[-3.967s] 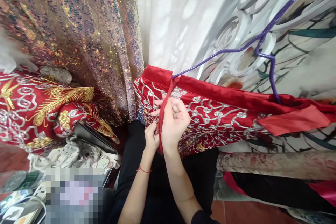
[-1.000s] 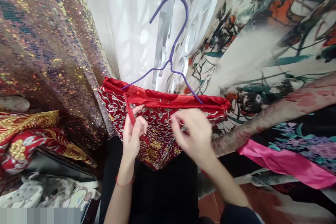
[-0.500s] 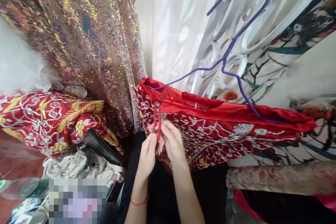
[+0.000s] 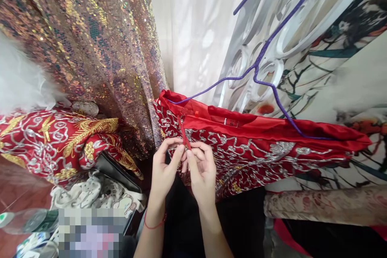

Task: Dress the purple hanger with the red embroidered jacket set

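Red embroidered garment (image 4: 250, 151) hangs on a purple hanger (image 4: 256, 66), its left-side cord (image 4: 184, 134) pinched by left hand (image 4: 163, 170) and right hand (image 4: 203, 172).

Purple hanger (image 4: 256, 64): slants across the upper right; gap beneath its arms, above the waistband (image 4: 254, 133).
White backdrop (image 4: 196, 28): upper centre, open to view left of the hanger.
Red embroidered garment (image 4: 223, 141): walls off centre to right.
Sequin fabric (image 4: 90, 48): blocks upper left.
Lower centre: passage between the forearms (image 4: 214, 225), over black clothing (image 4: 181, 225).
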{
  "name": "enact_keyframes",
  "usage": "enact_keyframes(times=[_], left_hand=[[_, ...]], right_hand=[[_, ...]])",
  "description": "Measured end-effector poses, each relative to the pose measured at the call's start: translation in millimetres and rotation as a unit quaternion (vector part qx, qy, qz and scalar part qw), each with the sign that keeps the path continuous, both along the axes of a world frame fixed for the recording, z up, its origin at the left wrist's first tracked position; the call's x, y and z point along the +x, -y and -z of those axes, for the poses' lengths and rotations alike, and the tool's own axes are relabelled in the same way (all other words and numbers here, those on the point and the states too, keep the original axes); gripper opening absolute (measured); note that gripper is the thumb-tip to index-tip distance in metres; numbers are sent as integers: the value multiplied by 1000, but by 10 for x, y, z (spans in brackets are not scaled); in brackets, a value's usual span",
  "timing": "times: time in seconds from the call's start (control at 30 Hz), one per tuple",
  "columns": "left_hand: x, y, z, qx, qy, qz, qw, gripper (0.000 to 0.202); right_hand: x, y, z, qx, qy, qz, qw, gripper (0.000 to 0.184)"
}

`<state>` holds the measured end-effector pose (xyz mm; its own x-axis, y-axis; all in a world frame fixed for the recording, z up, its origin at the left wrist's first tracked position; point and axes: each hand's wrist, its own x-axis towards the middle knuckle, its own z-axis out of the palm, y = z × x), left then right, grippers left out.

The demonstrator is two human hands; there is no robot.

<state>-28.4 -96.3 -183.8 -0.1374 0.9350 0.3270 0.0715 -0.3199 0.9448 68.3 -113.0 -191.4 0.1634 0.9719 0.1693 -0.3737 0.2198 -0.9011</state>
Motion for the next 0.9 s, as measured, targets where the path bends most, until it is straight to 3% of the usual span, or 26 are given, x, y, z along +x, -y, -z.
enact_keyframes(times=[0.13,0.27,0.43,0.57,0.77,0.83,0.9], left_hand=[[1,-63,10,-17,57,-15,998,26],[17,-30,222,-84,173,-6,981,33],[74,26,421,-154,258,44,953,42],[52,30,427,-148,226,17,963,46],[-8,63,453,-114,119,-116,979,42],[1,64,494,-88,83,-138,983,38],[24,52,545,-67,50,-139,987,33]], right_hand=[[-23,7,62,-8,82,38,996,18],[-15,54,242,-40,122,77,989,21],[-10,58,400,-71,136,35,988,21],[35,68,327,-60,193,-9,979,16],[283,411,123,-37,403,-76,911,32],[352,530,29,-13,414,-83,907,34],[368,575,-71,3,384,-83,920,35]])
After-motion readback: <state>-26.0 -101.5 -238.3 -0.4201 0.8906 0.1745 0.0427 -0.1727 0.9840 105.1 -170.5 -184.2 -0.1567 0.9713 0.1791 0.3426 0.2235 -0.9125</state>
